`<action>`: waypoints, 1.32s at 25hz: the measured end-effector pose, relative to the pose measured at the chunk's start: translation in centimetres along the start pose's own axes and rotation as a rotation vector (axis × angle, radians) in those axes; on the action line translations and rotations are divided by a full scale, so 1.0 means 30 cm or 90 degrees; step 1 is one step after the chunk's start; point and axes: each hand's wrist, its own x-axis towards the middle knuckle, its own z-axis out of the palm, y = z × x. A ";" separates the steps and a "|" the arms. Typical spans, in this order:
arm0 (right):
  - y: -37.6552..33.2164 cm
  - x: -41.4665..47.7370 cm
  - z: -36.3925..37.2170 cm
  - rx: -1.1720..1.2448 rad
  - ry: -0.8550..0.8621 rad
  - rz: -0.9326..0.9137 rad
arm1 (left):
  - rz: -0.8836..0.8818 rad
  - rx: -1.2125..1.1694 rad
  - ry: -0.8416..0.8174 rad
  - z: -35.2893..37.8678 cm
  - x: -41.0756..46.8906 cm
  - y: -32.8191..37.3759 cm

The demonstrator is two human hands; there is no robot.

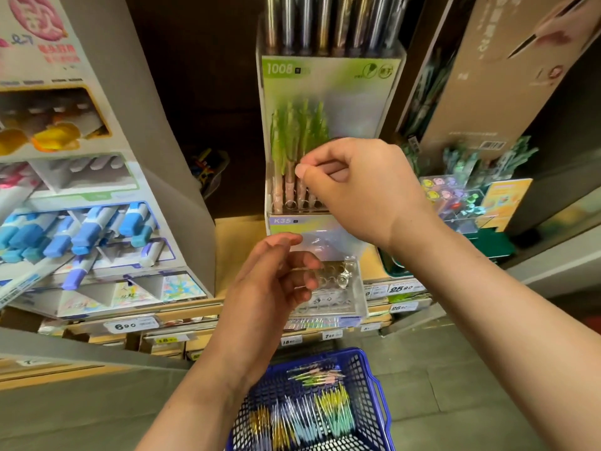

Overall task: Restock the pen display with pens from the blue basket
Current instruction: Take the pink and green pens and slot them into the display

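Note:
A clear acrylic pen display (330, 79) stands on the shelf, its middle tier labelled 1008. Several green-and-pink pens (292, 141) stand upright in that tier's left holes. My right hand (357, 190) is at this tier, thumb and forefinger pinching the rightmost visible pen about midway up. The lower tier (338, 288), labelled K35, shows bare holes. My left hand (270, 281) hovers in front of it with loosely curled fingers and holds nothing. The blue basket (374, 379) sits below on the floor with several bundles of wrapped pens (325, 415).
A cardboard display of blue and purple markers (81, 229) fills the left. Dark pens (325, 24) stand in the top tier. To the right are a brown box (487, 76) and a small clear case of trinkets (461, 203). Price tags (130, 325) line the shelf edge.

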 end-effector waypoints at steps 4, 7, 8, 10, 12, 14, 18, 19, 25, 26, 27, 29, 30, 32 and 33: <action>0.031 -0.091 -0.089 0.184 -0.036 0.056 | 0.004 -0.029 -0.060 0.079 -0.007 0.019; 0.093 -0.225 -0.117 0.303 -0.066 0.061 | 0.020 -0.018 -0.075 0.088 -0.037 -0.015; 0.123 -0.277 -0.118 0.326 -0.085 0.066 | 0.013 -0.014 -0.073 0.081 -0.053 -0.043; 0.198 -0.376 -0.094 0.366 -0.112 0.097 | -0.016 -0.008 -0.053 0.050 -0.088 -0.115; 0.284 -0.474 -0.031 0.394 -0.129 0.142 | -0.053 0.004 -0.030 0.000 -0.123 -0.206; 0.364 -0.578 0.057 0.444 -0.142 0.207 | -0.086 0.027 -0.019 -0.051 -0.161 -0.310; 0.517 -0.769 0.252 0.507 -0.142 0.344 | -0.167 0.057 0.054 -0.185 -0.214 -0.535; 0.561 -0.809 0.309 0.499 -0.146 0.370 | -0.187 0.062 0.067 -0.223 -0.220 -0.594; 0.881 -0.989 0.671 0.410 -0.133 0.488 | -0.272 0.093 0.138 -0.492 -0.181 -0.983; 0.952 -1.011 0.747 0.393 -0.139 0.497 | -0.278 0.097 0.145 -0.547 -0.161 -1.068; 1.023 -1.030 0.827 0.377 -0.148 0.500 | -0.279 0.098 0.144 -0.603 -0.138 -1.155; 1.171 -1.073 0.987 0.349 -0.164 0.502 | -0.284 0.105 0.137 -0.720 -0.082 -1.342; 1.222 -1.076 1.032 0.332 -0.176 0.498 | -0.291 0.121 0.133 -0.753 -0.052 -1.399; 1.359 -1.095 1.171 0.275 -0.222 0.459 | -0.306 0.136 0.136 -0.854 0.015 -1.560; 1.433 -1.100 1.241 0.228 -0.253 0.429 | -0.311 0.133 0.136 -0.904 0.052 -1.644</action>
